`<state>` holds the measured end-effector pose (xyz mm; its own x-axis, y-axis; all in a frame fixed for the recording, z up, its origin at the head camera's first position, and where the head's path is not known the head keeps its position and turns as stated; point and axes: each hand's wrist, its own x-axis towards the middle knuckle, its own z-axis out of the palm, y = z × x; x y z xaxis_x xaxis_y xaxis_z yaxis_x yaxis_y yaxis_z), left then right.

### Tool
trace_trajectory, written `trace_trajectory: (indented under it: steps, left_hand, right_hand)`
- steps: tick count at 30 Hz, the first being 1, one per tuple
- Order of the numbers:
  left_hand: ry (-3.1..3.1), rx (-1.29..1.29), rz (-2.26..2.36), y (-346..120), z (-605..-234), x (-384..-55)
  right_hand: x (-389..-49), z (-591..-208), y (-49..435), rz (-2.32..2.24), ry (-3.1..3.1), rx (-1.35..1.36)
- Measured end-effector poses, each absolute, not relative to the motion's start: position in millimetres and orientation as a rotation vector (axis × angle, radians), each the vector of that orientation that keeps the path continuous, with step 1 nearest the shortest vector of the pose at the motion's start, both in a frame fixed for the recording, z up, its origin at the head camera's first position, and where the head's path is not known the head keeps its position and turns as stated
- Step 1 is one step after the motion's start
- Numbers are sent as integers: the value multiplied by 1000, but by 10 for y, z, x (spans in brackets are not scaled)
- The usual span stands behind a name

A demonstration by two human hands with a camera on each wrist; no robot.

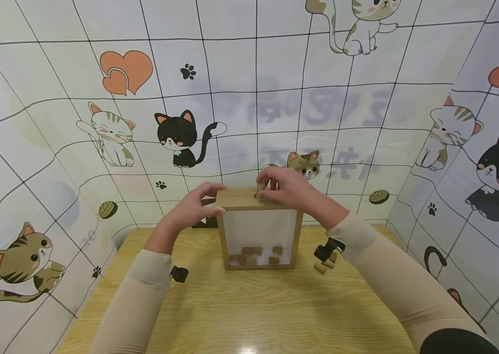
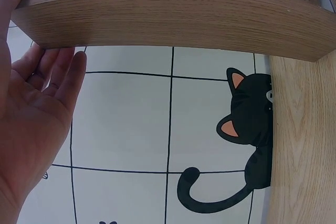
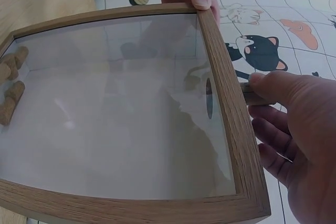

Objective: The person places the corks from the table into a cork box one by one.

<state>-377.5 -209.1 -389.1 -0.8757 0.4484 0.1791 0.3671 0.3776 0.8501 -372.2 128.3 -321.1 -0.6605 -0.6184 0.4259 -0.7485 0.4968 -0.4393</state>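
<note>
A wooden shadow box (image 1: 220,241) with a clear front stands upright on the table, and several corks (image 1: 251,250) lie at its bottom. My left hand (image 1: 194,204) grips its upper left corner, thumb at the front edge and fingers along the side and back. Above the top board, my right hand (image 1: 287,187) pinches a cork (image 3: 254,95) between thumb and fingers, right at the hole in that board. In the right wrist view the hole (image 3: 209,99) shows through the clear front as a dark oval. Part of the pinched cork is hidden by the fingers.
A few loose corks (image 1: 320,267) lie on the wooden table (image 1: 240,309) to the right of the box, under my right wrist. Close behind and at both sides hangs a white gridded cloth (image 1: 240,59) printed with cartoon cats.
</note>
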Motion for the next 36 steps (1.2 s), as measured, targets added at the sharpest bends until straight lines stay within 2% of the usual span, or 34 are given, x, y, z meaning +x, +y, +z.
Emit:
trace_trajectory:
  steps: [27,36]
  left_hand:
    - [2539,754,1527,-2076,-3890,-3772]
    - [2525,744,1543,-2089,-3884,-3749]
  right_hand:
    - [-3794,-3292,1327,926,-2527,1152]
    - [-3672,-3346,1601,986,-2454,1055]
